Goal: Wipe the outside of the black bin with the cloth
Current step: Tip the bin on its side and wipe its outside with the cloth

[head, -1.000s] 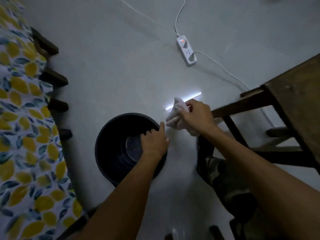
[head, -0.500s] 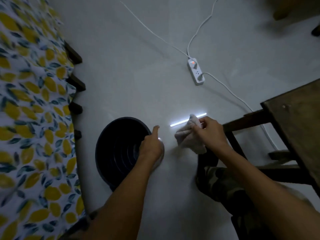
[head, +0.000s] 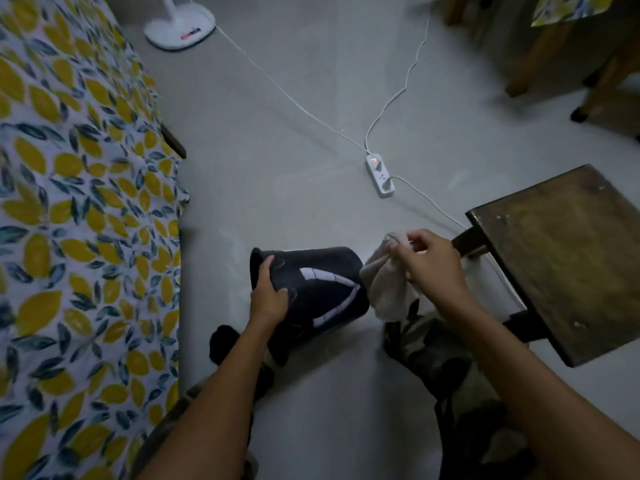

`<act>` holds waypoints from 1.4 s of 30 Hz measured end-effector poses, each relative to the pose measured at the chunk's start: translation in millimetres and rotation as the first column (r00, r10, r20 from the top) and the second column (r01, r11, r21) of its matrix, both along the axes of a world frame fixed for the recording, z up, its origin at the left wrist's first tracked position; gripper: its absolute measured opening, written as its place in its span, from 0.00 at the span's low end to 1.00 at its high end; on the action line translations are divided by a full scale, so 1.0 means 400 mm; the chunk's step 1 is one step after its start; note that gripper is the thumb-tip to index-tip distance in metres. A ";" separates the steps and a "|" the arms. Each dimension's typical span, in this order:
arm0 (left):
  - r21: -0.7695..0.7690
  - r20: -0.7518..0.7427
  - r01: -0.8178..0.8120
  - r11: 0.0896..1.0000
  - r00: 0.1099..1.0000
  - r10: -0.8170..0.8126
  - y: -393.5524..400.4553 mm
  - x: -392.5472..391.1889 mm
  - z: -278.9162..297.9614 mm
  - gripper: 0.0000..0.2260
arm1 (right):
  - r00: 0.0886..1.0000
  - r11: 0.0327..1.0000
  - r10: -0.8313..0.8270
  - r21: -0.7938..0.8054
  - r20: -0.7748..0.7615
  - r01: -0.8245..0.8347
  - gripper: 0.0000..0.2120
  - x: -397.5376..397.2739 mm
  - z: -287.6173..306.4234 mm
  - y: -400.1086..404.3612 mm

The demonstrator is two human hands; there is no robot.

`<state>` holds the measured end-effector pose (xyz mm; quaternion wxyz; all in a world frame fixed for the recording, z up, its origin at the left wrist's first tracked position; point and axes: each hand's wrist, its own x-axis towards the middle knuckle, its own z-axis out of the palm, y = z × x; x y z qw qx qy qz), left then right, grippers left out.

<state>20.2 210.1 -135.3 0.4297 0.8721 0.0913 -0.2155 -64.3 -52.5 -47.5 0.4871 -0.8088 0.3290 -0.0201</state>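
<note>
The black bin (head: 318,289) lies tipped on its side above the grey floor, its open mouth facing left and its base facing right. White light streaks reflect on its glossy side. My left hand (head: 268,296) grips the bin at its rim, thumb over the edge. A pale crumpled cloth (head: 386,285) hangs just right of the bin's base, touching or nearly touching it. My right hand (head: 433,261) is closed on the cloth's upper part.
A bed with a yellow leaf-print sheet (head: 76,220) fills the left. A dark wooden stool (head: 568,254) stands at right. A white power strip (head: 380,174) and its cables cross the floor ahead; a white fan base (head: 180,26) is far back. My camouflage-clad legs (head: 443,358) are below.
The bin stood upright on the floor; my left hand has tipped and lifted it onto its side. My right hand with the cloth stays just right of it. The view has tilted up.
</note>
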 end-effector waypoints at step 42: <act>0.710 -0.170 0.633 0.307 0.578 -0.798 0.082 0.307 -0.344 0.72 | 0.923 0.728 0.349 -0.574 -0.162 -0.376 0.26 0.194 -0.701 0.428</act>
